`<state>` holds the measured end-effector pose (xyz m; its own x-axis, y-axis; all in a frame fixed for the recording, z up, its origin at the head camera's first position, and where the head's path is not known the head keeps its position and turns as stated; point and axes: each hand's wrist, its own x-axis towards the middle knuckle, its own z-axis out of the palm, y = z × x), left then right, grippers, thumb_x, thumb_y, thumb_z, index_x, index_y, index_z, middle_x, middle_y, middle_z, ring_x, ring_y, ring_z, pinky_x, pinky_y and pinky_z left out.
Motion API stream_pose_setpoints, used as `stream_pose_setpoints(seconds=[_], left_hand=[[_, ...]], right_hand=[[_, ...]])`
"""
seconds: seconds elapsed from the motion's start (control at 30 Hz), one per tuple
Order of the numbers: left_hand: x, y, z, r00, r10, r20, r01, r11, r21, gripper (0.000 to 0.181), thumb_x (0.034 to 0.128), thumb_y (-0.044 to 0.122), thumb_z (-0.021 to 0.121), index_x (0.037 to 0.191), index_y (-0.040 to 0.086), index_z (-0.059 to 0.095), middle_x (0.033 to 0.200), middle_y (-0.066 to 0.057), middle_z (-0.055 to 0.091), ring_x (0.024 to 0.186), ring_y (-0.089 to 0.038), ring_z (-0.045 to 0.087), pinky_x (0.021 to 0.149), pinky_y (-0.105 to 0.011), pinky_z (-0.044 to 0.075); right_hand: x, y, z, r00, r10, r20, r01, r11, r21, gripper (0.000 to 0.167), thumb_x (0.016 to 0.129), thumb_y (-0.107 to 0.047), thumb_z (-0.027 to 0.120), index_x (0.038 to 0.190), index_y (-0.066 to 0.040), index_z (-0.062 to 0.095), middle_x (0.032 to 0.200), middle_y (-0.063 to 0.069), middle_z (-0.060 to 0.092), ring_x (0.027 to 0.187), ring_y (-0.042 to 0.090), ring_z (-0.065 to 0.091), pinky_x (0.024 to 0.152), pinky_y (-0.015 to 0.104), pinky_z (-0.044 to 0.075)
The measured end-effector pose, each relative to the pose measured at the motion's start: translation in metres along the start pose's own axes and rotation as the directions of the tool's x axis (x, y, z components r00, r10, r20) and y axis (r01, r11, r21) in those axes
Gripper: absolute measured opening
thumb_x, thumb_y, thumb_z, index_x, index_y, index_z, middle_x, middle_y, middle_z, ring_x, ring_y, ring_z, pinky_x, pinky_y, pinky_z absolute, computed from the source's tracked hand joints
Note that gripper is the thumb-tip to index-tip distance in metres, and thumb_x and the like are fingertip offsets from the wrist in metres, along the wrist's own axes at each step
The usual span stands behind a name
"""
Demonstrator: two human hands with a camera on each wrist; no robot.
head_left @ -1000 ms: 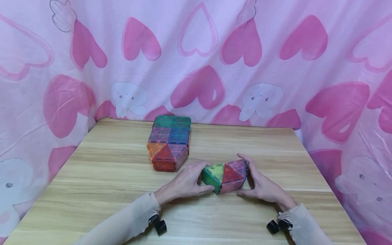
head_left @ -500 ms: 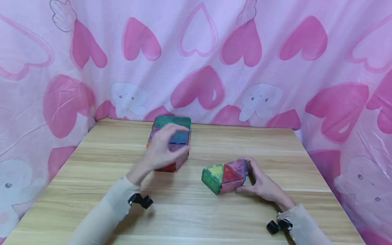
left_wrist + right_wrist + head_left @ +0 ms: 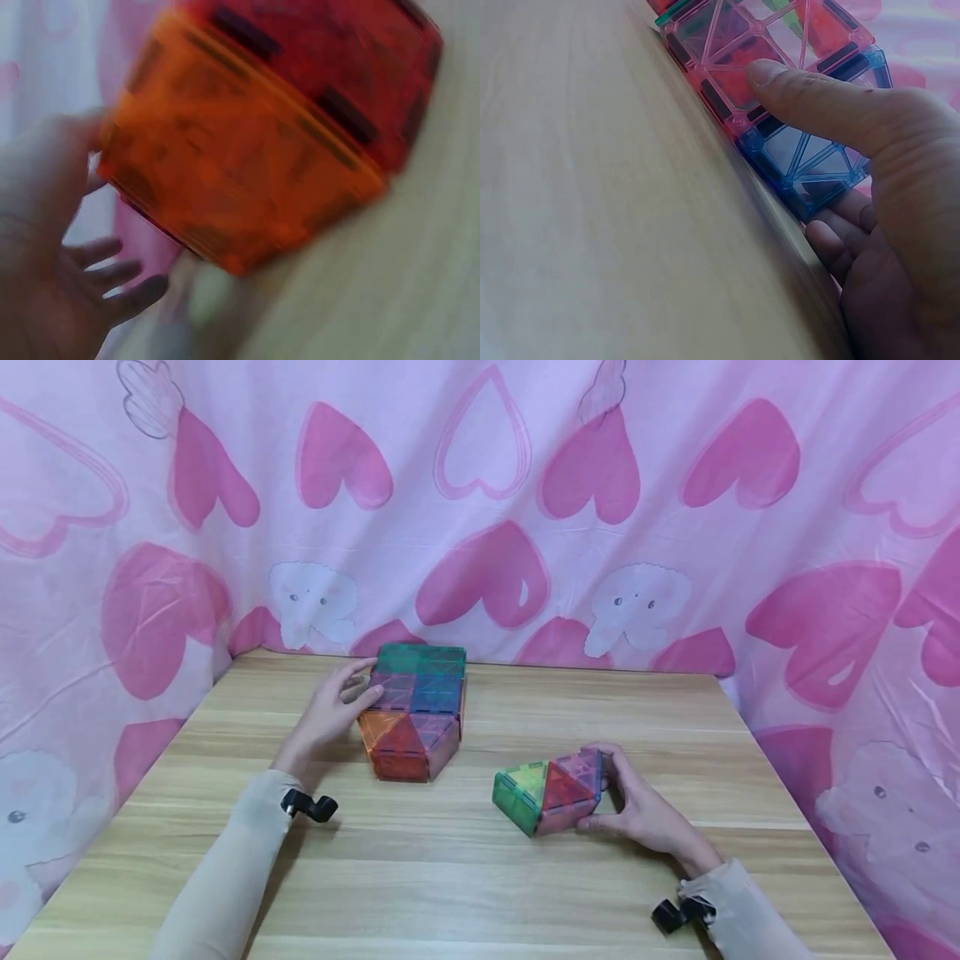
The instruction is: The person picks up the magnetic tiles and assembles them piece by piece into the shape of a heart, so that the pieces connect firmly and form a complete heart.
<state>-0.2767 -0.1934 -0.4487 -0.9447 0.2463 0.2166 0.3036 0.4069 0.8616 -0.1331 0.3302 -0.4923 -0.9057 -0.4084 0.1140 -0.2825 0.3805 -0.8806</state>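
A long block of translucent magnetic tiles [image 3: 397, 760], green, purple, blue, orange and red, lies toward the back left of the table. My left hand [image 3: 330, 714] is at its left side, fingers apart and thumb near the purple tile; contact cannot be told. Its orange end tile [image 3: 232, 157] fills the blurred left wrist view, beside that hand [image 3: 52, 232]. A smaller magnetic tile block [image 3: 551, 793], green, yellow, red and pink, rests nearer me. My right hand [image 3: 645, 810] holds its right end. In the right wrist view the thumb lies on a pink tile [image 3: 739, 75], beside a blue tile [image 3: 810, 169].
Both blocks stand on a wooden table [image 3: 480, 893], with bare wood between them. A pink curtain [image 3: 480, 510] with hearts hangs behind and along both sides. Each sleeve carries a black wrist camera, one on the left [image 3: 309, 806], one on the right [image 3: 682, 913].
My left hand has let go of the smaller block, passed over the larger one and come to its left side. The right hand stays on the smaller block, its fingers slightly shifted.
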Motion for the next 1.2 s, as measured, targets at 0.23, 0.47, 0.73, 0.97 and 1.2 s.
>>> stream_pose_setpoints(seconds=[0.23,0.47,0.73,0.97,1.2], left_hand=[[0.0,-0.014,0.009,0.998,-0.031,0.051,0.037,0.993,-0.113,0.064,0.1153,0.036,0.062,0.174,0.028,0.039,0.171,-0.023,0.045,0.155,-0.048,0.046,0.128,-0.068,0.033],[0.003,-0.013,0.02,0.996,0.018,0.091,-0.007,0.993,-0.121,0.06,0.1153,0.03,0.062,0.172,0.024,0.042,0.173,-0.019,0.041,0.156,-0.047,0.044,0.128,-0.069,0.033],[0.0,-0.013,0.034,0.992,0.023,0.125,-0.004,0.989,-0.145,0.06,0.1155,0.032,0.061,0.172,0.026,0.041,0.169,-0.02,0.045,0.153,-0.045,0.047,0.126,-0.068,0.036],[-0.001,-0.014,0.035,0.992,0.022,0.123,-0.003,0.988,-0.153,0.06,0.1156,0.032,0.06,0.172,0.025,0.04,0.167,-0.022,0.045,0.151,-0.045,0.048,0.126,-0.067,0.036],[0.0,-0.013,0.035,0.991,0.017,0.13,0.003,0.989,-0.149,0.062,0.1153,0.033,0.061,0.172,0.026,0.039,0.166,-0.022,0.046,0.151,-0.046,0.048,0.124,-0.068,0.037]], right_hand=[[0.0,0.004,-0.004,1.0,-0.001,0.008,0.0,0.998,0.066,0.108,0.085,-0.014,0.099,0.169,-0.023,0.033,0.154,0.008,0.057,0.139,0.016,0.057,0.118,0.013,0.037],[0.006,0.008,-0.003,0.989,-0.045,-0.141,0.057,0.995,0.083,0.103,0.088,0.006,0.09,0.17,-0.007,0.029,0.156,0.024,0.05,0.137,0.014,0.058,0.106,0.02,0.054],[0.008,-0.001,0.018,0.942,-0.055,-0.332,0.04,0.998,-0.052,0.069,0.093,-0.001,0.089,0.149,0.0,0.048,0.132,0.02,0.065,0.116,0.032,0.065,0.089,0.023,0.058],[0.017,-0.013,0.043,0.936,0.013,-0.352,-0.058,0.991,-0.119,0.108,0.081,-0.022,0.104,0.163,-0.01,0.034,0.14,0.01,0.062,0.123,0.028,0.062,0.087,0.021,0.049],[0.04,-0.013,0.049,0.944,-0.011,-0.328,-0.053,0.981,-0.188,0.109,0.092,-0.027,0.095,0.177,-0.016,0.027,0.158,0.012,0.053,0.126,0.029,0.064,0.088,0.024,0.052]])
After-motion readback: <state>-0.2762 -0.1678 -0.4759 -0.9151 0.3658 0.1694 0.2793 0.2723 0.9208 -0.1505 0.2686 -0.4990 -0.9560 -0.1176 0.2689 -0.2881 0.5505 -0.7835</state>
